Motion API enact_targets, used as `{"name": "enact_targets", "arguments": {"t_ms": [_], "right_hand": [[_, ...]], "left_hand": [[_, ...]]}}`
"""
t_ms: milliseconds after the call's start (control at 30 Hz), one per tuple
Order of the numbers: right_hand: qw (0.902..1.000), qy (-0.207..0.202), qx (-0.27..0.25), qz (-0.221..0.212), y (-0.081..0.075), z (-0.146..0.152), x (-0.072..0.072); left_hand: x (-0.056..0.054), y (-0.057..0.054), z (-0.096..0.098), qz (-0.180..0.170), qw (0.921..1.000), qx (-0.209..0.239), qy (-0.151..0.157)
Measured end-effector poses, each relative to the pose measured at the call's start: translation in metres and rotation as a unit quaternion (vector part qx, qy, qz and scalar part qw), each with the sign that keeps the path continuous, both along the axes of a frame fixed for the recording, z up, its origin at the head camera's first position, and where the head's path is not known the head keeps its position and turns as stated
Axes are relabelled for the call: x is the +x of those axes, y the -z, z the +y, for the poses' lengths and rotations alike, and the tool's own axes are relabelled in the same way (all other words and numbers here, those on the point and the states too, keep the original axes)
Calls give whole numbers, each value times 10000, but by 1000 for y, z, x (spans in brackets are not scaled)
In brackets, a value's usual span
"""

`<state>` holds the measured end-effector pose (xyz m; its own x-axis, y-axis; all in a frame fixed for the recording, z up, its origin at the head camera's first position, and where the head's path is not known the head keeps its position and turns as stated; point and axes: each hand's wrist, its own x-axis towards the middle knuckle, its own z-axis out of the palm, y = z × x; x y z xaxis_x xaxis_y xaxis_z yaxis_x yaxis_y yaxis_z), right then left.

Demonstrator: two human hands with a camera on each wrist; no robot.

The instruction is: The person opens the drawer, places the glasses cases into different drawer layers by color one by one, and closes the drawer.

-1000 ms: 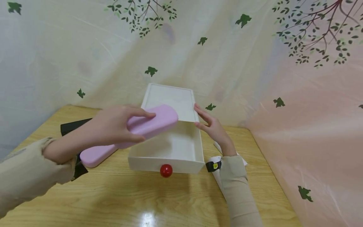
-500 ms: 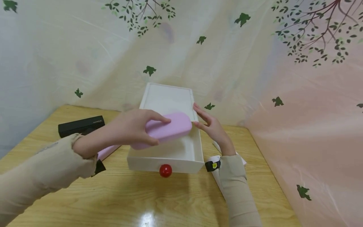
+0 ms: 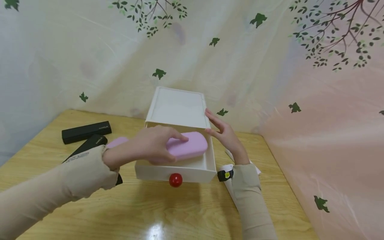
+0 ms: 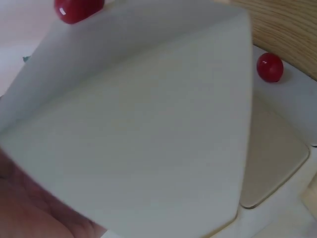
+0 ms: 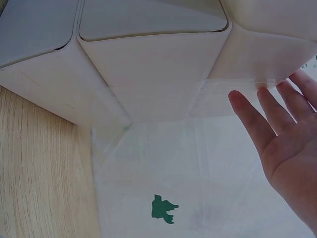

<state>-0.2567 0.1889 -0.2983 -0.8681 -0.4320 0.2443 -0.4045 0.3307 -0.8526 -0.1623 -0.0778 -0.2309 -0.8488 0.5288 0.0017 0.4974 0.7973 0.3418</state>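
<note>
A white drawer (image 3: 150, 173) with a red knob (image 3: 175, 180) stands pulled out of its white housing (image 3: 180, 106). My left hand (image 3: 150, 143) grips a pink glasses case (image 3: 193, 145), thumb on top and fingers along the near side, low within the drawer's walls. Against the housing's right side, my right hand (image 3: 225, 136) rests its fairly straight fingertips. In the right wrist view the right hand's fingers (image 5: 250, 116) spread at the white box's edge. The left wrist view has a white drawer wall (image 4: 138, 119) covering most of the left hand (image 4: 29, 208); the case is out of sight there.
On the table's left lie a black oblong box (image 3: 87, 131), a second black case (image 3: 90, 144) and another pink case (image 3: 118, 141), partly behind my left arm. A white flat object (image 3: 231, 190) lies under my right forearm. A patterned curtain (image 3: 192, 50) hangs behind the table.
My left hand has carried the pink glasses case rightward and down, from above the drawer's left side to inside its opening. The right hand and the drawer have stayed put.
</note>
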Motion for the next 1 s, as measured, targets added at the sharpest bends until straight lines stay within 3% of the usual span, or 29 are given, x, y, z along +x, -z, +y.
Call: {"name": "enact_targets", "arguments": {"t_ms": [467,633,867,1000], "right_hand": [[10000,-44,-30,75,0,0,1],[9999,-50,-34,82,0,-1,2],[9999,-92,-94,46,1,0,2],[9998,-132,-151,49,1,0,2]], "left_hand": [[-8,24,2,183,9998,18,76],[-9,29,3,637,9977,-127,170],[-9,34,6,1429,9891,-290,216],[-12,35,7,1622,9852,-519,185]]}}
